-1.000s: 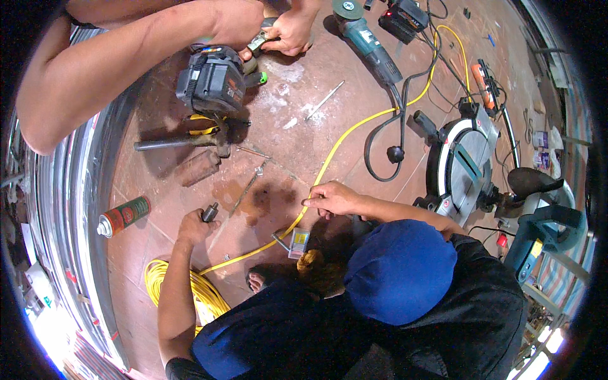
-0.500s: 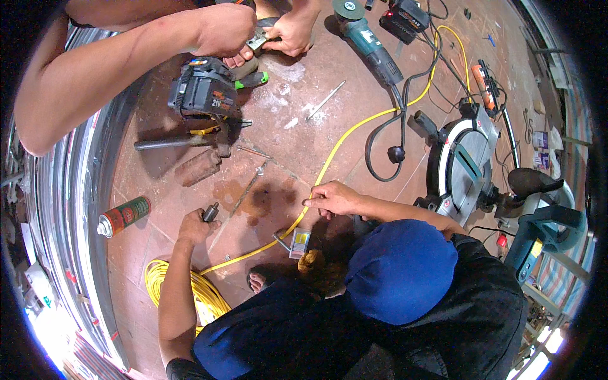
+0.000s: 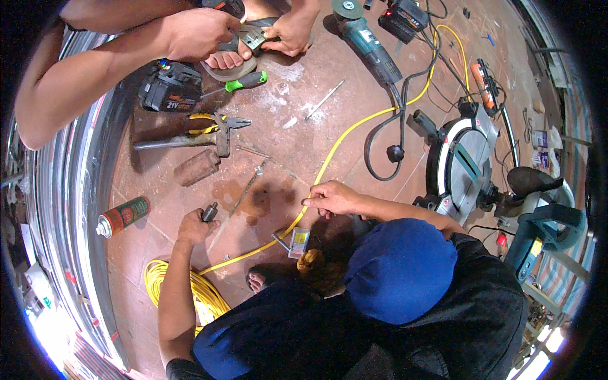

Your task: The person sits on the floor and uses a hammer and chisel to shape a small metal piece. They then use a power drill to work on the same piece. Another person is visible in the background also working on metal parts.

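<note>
From the upper edge, my right hand (image 3: 206,31) is wrapped round a cordless drill. The drill's dark battery (image 3: 170,88) shows below my forearm; most of its body is hidden by my hand. My left hand (image 3: 294,31) pinches a small metal plate (image 3: 253,39) over my sandalled foot (image 3: 228,61). Close by lie a green-handled screwdriver (image 3: 248,81), pliers (image 3: 231,123) and a hammer (image 3: 223,136). Opposite, a person in a blue cap (image 3: 400,272) holds a small dark cylinder (image 3: 209,212) in one hand; their other hand (image 3: 332,197) is by the yellow cord.
A green angle grinder (image 3: 367,47) lies at the top, near a battery pack (image 3: 405,19). A mitre saw (image 3: 462,164) stands right. The yellow cord (image 3: 345,136) crosses the tiled floor to a coil (image 3: 180,285). A spray can (image 3: 123,216) lies beside long metal profiles (image 3: 63,209).
My right hand and the drill have moved left, away from the metal plate. The pliers, screwdriver and my toes show more fully. My left hand and the other person's hands stay almost still.
</note>
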